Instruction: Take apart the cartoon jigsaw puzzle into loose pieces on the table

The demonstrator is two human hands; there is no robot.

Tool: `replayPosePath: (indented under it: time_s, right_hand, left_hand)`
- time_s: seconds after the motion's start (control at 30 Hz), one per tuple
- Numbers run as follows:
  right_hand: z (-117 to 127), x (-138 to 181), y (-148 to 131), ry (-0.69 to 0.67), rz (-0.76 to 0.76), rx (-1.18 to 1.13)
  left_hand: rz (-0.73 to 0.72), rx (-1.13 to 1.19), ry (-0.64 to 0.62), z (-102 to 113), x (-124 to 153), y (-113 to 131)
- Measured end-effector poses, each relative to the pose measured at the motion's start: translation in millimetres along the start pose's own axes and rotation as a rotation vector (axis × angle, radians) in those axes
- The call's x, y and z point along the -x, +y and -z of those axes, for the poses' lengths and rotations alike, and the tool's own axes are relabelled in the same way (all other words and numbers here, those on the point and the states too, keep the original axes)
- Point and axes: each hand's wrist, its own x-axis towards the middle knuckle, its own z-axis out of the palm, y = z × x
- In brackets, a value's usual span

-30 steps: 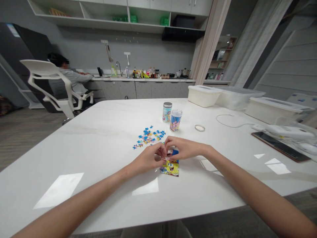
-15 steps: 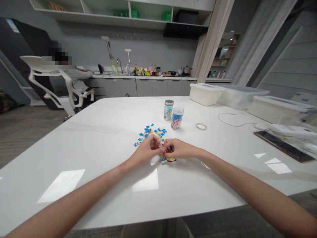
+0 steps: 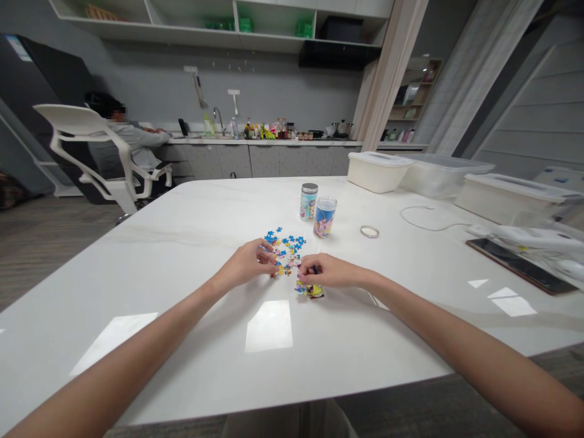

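Loose jigsaw puzzle pieces (image 3: 292, 239), mostly blue with some yellow and pink, lie scattered on the white table. My left hand (image 3: 250, 261) is at their left side, thumb and fingers apart, with nothing visible between them. My right hand (image 3: 331, 271) is pinched on a small pinkish puzzle piece (image 3: 303, 278), mostly covered by the fingertips. Just under that hand is a cluster of yellow and dark puzzle pieces (image 3: 311, 290) that look joined. Part of the cluster is hidden by the fingers.
Beyond the pieces stand an uncovered picture-printed can (image 3: 324, 219) and a silver-lidded can (image 3: 309, 202). A round lid (image 3: 369, 231) lies to their right. Storage boxes (image 3: 378, 173), a cable and a dark tablet-like device (image 3: 520, 265) occupy the right side. A person sits at the far left.
My hands have parted. The left has moved left to the loose pieces and its fingers have opened; the right stays over the cluster, still pinching.
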Motion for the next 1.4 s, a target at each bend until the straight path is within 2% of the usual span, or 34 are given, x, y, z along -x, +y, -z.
replayPosePath:
  time_s: [0.1,0.13,0.27,0.37,0.5,0.7,0.93,1.03,1.2,1.3,1.4]
  right_hand:
    - [-1.4,-0.3,1.3,0.025,-0.009,-0.011]
    - [-1.9,-0.3,1.6,0.032,-0.01,-0.015]
    - [-2.2,0.3,0.0,0.044,-0.018,-0.021]
    - [-1.5,0.6,-3.9,0.057,-0.044,-0.032]
    - [-0.7,-0.3,-7.3,0.089,-0.055,-0.053]
    - [-1.4,-2.0,-4.9,0.159,-0.066,-0.125]
    - [-1.9,-4.1,-2.1,0.233,-0.04,-0.113]
    - [-2.3,-4.2,-2.1,0.223,-0.024,-0.17]
    - [-6.2,-4.3,-6.3,0.269,0.01,-0.185]
    - [-8.3,-5.8,-7.4,0.357,0.029,-0.134]
    - [-6.9,-8.1,-3.0,0.484,-0.007,-0.054]
  left_hand:
    - [-0.089,-0.287,0.132,0.5,2.7,1.9]
    - [-0.105,-0.32,0.135,-1.3,4.2,3.5]
    - [-0.12,-0.312,0.054,-11.7,8.7,8.5]
    - [-0.172,-0.373,0.102,-15.3,10.4,10.4]
    - [-0.175,-0.441,0.109,-9.6,10.9,12.0]
    - [-0.133,-0.427,-0.037,3.0,7.4,8.9]
    - [-0.174,-0.43,-0.041,5.3,7.3,10.7]
    - [-0.173,-0.349,-0.006,-1.1,10.5,20.1]
    - [-0.004,0.144,-0.164,-26.7,15.4,25.3]
    - [0.031,0.274,-0.106,-36.6,13.7,17.1]
    - [0.061,0.292,-0.104,-35.6,9.1,8.8]
